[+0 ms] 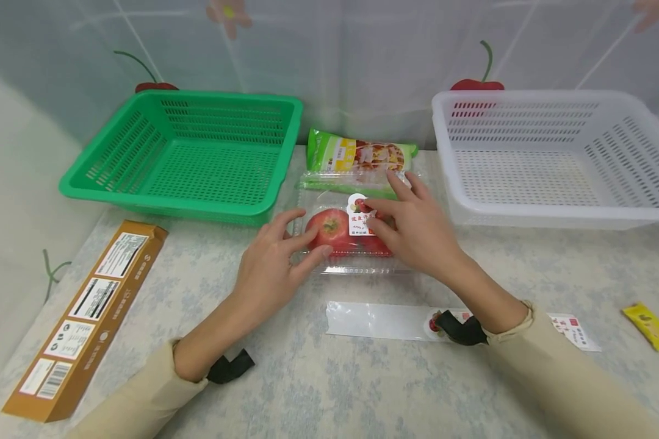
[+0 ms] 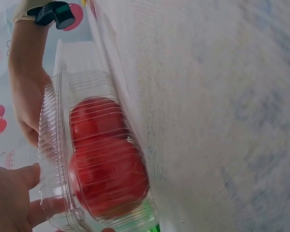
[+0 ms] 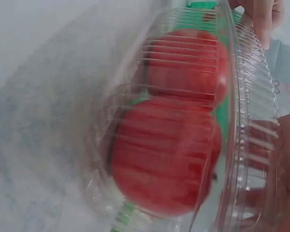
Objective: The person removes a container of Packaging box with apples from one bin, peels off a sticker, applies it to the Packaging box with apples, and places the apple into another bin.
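The clear box [image 1: 351, 269] sits between your hands, its lid looking closed. Should it slide under a light hold, the sticker [image 1: 359, 221] could sit crooked; a dragging fingertip could crease it. Your left hand [image 1: 269, 259] is spread at the box's left edge; your right hand [image 1: 423, 235] has thumb and forefinger at the sticker, pinching or pressing, I cannot tell.

Relative to the box: two baskets behind, one green [image 1: 214, 171] to the left, one white [image 1: 522, 177] to the right; one carton [image 1: 88, 323] left; one label strip [image 1: 379, 320] in front, its stickers part-hidden, uncountable; one food packet [image 1: 357, 155] just behind; two tomatoes [image 3: 166, 154] inside; one yellow sachet [image 1: 650, 326] well right; one sticker over the lid.
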A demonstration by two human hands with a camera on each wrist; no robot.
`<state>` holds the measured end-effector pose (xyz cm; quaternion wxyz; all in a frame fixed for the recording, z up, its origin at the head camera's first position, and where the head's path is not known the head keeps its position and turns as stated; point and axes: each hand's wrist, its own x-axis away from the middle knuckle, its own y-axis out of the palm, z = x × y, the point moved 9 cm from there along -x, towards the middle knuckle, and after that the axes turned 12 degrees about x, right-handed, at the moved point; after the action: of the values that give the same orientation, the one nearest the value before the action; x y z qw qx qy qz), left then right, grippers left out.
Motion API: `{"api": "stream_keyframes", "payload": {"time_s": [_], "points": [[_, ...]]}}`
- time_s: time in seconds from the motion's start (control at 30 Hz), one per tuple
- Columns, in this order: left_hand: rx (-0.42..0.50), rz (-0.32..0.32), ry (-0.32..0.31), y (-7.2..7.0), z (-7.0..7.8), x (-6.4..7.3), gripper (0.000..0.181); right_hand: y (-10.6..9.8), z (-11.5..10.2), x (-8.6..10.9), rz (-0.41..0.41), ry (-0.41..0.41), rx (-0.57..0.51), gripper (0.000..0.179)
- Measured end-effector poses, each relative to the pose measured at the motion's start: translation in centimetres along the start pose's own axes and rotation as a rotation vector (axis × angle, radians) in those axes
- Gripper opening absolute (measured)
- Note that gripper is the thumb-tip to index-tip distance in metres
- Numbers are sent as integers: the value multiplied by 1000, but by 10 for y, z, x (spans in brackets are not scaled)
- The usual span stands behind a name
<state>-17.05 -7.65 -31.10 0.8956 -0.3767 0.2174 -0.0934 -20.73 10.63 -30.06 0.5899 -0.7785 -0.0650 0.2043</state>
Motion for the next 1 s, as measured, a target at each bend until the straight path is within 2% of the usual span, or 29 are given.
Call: {"api": "stream_keyframes", "payload": {"time_s": [0.13,0.37,0.43,0.53,0.7,0.77,0.87,1.0], "points": [[10,0,-1,1,0,0,47,6,-1,-3,-72,21,54,38],[15,4,-12,0,-1,0,48,4,-1,-3,-33,23,12,34],[16,1,-12,0,-1,0,48,5,-1,-3,-50,22,21,35],[18,-1,-7,-1,-2,0,49,9,-2,-3,-107,10,73,40],[26,11,-4,-2,-3,0,48,21,-3,-3,-264,22,207,54],[27,11,-7,-2,-3,0,49,24,-3,-3,-293,38,231,56],[28,12,-10,-2,-3,0,49,21,-5,-3,-226,34,222,54],[30,13,-11,-1,-2,-1,48,7,-8,-4,-28,5,141,42]]}}
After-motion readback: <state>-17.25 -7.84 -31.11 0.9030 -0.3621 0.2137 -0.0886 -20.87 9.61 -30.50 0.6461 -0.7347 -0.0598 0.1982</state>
